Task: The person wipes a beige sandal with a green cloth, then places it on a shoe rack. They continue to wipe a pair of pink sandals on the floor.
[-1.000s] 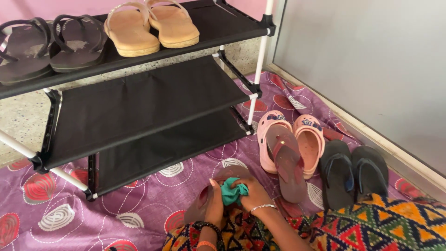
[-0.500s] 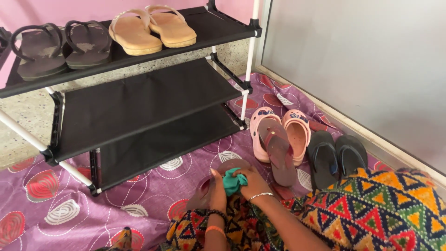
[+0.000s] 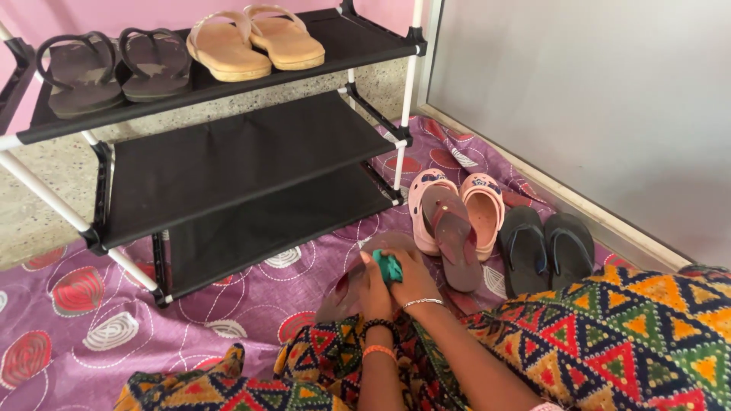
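I sit on a purple patterned cloth (image 3: 228, 320) in front of a black shoe rack (image 3: 228, 152). My left hand (image 3: 375, 288) holds a brown flip-flop (image 3: 358, 274) by its near edge, just above my lap. My right hand (image 3: 415, 275) presses a crumpled teal cloth (image 3: 391, 266) against that flip-flop. Its mate, another brown flip-flop (image 3: 453, 236), lies across a pair of pink clogs (image 3: 457, 205) to the right.
The rack's top shelf carries a dark flip-flop pair (image 3: 114, 65) and a tan sandal pair (image 3: 255, 42); the two lower shelves hold nothing. A black flip-flop pair (image 3: 544, 250) lies beside the clogs. A grey wall panel (image 3: 594, 99) runs along the right.
The view has shifted, so everything sits slightly left and lower. My hands have moved up a little along the flip-flop, and the teal cloth is more covered by my right hand.
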